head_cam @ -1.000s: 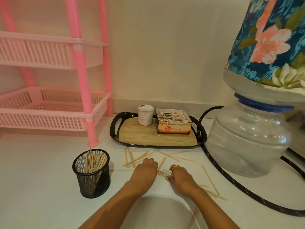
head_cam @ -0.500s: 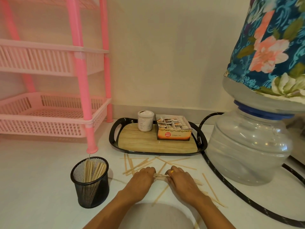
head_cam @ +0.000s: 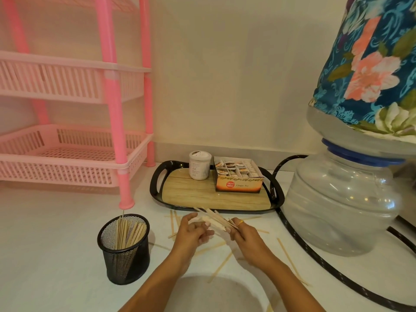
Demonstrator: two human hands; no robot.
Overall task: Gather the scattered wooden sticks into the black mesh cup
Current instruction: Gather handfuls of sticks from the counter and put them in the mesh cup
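Both hands raised off the white surface [head_cam: 56, 244], mid-front. Right hand [head_cam: 247, 234] grasps a bundle of wooden sticks [head_cam: 213, 218] at its near end, fingers curled round it, a ring showing. Left hand [head_cam: 193, 230] has its fingers curled against the bundle's far part; motion blur there, so I cannot tell whether it pinches the sticks or only steadies them. The sticks are pale, flat, thin, long and narrow (stirrer type, by the look), fanned a little at the far tips. Judged handling: very light, stiff along the length but easily snapped if bent, smooth enough to slide past one another, so a loose bundle will splay or shed. Best taken near the middle or squared up at one end, then dropped in end-first. The black mesh cup [head_cam: 123, 248] stands upright toward the surface's left side, well apart from the hands, already holding a sheaf of sticks [head_cam: 129, 230] leaning in it. More loose sticks [head_cam: 221, 266] lie flat under and beside the hands, some reaching toward the right, near the base of the water jug [head_cam: 337, 210]. Task partway done, by my reckoning.
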